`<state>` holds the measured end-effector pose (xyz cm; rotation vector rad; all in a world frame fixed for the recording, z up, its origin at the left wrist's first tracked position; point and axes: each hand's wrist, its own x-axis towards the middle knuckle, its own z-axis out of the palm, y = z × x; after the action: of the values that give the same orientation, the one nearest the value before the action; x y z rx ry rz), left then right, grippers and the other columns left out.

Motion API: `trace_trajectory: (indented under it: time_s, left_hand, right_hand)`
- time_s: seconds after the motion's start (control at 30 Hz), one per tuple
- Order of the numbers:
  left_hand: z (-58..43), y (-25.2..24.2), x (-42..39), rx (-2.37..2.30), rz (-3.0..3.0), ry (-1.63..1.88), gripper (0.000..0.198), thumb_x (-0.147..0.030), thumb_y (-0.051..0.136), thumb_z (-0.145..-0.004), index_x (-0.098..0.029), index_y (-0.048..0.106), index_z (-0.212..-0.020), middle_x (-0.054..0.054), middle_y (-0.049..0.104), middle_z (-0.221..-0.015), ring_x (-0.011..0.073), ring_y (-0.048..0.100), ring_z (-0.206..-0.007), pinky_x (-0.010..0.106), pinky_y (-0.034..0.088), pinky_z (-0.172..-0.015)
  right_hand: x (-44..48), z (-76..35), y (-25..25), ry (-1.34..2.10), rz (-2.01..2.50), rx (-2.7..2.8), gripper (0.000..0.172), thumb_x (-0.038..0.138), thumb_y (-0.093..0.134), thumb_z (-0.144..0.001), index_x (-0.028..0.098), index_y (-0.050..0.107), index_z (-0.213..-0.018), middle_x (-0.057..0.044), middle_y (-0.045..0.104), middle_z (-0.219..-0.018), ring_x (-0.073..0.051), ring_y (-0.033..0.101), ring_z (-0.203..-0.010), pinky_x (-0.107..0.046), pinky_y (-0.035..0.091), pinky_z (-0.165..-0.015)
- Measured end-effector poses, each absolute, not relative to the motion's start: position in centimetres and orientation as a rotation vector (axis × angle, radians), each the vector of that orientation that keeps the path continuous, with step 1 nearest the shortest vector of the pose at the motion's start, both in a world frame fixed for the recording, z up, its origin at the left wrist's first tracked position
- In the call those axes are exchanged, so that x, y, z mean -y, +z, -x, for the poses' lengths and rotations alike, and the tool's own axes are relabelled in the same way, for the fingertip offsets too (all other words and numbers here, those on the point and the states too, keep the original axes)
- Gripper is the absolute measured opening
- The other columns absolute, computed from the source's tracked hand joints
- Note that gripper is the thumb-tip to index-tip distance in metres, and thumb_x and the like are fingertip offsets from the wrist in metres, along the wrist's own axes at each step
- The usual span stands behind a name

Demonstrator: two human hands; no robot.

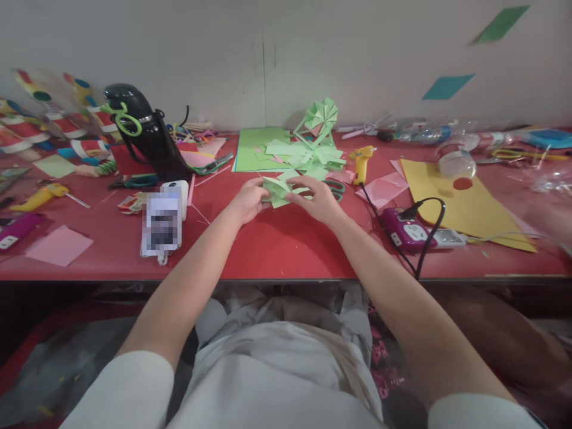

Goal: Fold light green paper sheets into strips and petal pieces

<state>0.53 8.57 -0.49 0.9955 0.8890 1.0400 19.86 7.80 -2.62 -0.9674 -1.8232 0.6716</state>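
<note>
A folded piece of light green paper (277, 192) is held between my two hands, just above the red table (277, 250). My left hand (249, 199) pinches its left side, fingers closed. On the right side, the thumb and fingers of my right hand (315, 199) grip its edge. Right behind lies a pile of green paper pieces (308, 156), with a round pleated green paper shape (322, 116) standing over it. Scissors with dark handles (336, 189) lie beside my right hand, partly covered by it.
A phone (163, 217) and a black bottle-like holder (143, 131) stand to the left. A yellow glue gun (361, 162), a purple power socket (406, 229) with a looping black cable, and yellow card (456, 196) are on the right. Pink paper (60, 245) lies far left.
</note>
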Motion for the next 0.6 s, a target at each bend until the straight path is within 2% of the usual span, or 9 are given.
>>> trace_trajectory:
  time_s: [0.17, 0.3, 0.47, 0.6]
  left_hand:
    - [-0.62, -0.1, -8.0, -0.86, -1.077, 0.875, 0.038, 0.003, 0.053, -0.065, -0.011, 0.062, -0.099, 0.008, 0.071, -0.088, 0.0183, 0.069, -0.08, 0.036, 0.057, -0.08]
    - [-0.74, -0.09, -7.75, -0.808, -1.097, 0.778, 0.044, 0.003, 0.051, -0.066, -0.012, 0.062, -0.106, 0.009, 0.071, -0.092, 0.0197, 0.07, -0.084, 0.037, 0.057, -0.081]
    - [-0.66, -0.35, -7.89, -0.785, -1.102, 0.76, 0.04, 0.003, 0.049, -0.067, -0.01, 0.065, -0.101, 0.009, 0.07, -0.091, 0.0183, 0.069, -0.085, 0.031, 0.055, -0.076]
    - [-0.5, -0.3, -7.88, -0.798, -1.101, 0.789, 0.04, 0.005, 0.051, -0.066, -0.011, 0.067, -0.099, 0.008, 0.071, -0.092, 0.0159, 0.069, -0.084, 0.03, 0.055, -0.079]
  right_hand:
    - [-7.68, -19.52, -2.19, 0.65, 1.034, 1.8, 0.052, 0.064, 0.073, -0.074, 0.017, 0.069, -0.097, -0.005, 0.065, -0.086, -0.015, 0.056, -0.072, -0.029, 0.047, -0.065]
    - [-7.54, -19.44, -2.09, 0.652, 1.079, 1.799, 0.047, 0.064, 0.071, -0.076, 0.018, 0.061, -0.079, 0.003, 0.048, -0.064, -0.011, 0.04, -0.06, -0.027, 0.034, -0.056]
    - [-7.37, -19.33, -2.06, 0.634, 1.097, 1.791, 0.05, 0.062, 0.068, -0.08, 0.02, 0.046, -0.066, 0.005, 0.038, -0.061, -0.01, 0.034, -0.059, -0.028, 0.027, -0.055]
    - [-7.44, -19.28, -2.18, 0.636, 1.087, 1.769, 0.047, 0.06, 0.069, -0.08, 0.02, 0.048, -0.068, 0.004, 0.04, -0.062, -0.01, 0.034, -0.059, -0.028, 0.027, -0.056]
